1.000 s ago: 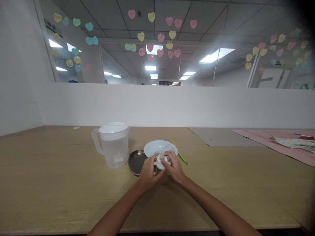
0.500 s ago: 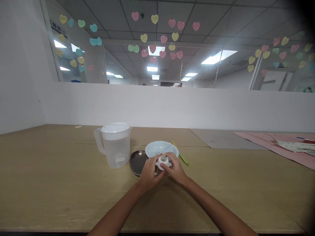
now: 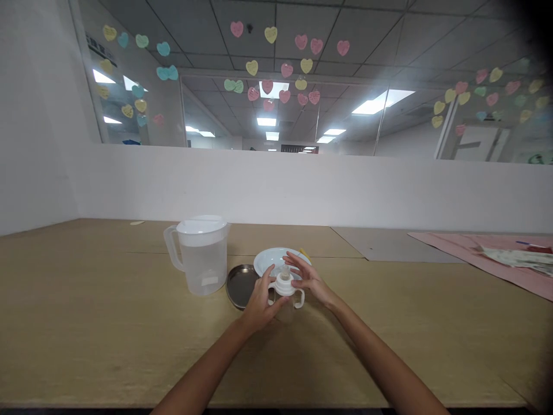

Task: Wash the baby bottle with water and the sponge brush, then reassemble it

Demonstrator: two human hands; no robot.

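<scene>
A clear baby bottle (image 3: 285,312) with a white collar, two white side handles and a pale nipple on top stands upright on the table. My left hand (image 3: 261,301) is closed around its left side, the thumb across the front below the collar. My right hand (image 3: 311,281) is raised at the upper right of the bottle, its fingers spread and stretched out over the nipple. Its thumb is close to the collar; whether it touches cannot be made out. The right handle shows uncovered, while my left fingers partly hide the left one.
Behind the bottle lies a white bowl (image 3: 268,257), with a yellow-ended utensil (image 3: 305,253) mostly hidden beside it. A round dark metal pan (image 3: 240,285) and a lidded clear pitcher (image 3: 203,262) stand left. A pink cloth (image 3: 458,244) with items on it lies far right.
My right hand has loosened from the bottle's collar, its fingers opening and lifting up and right, uncovering the right handle. My left hand has stayed on the bottle.
</scene>
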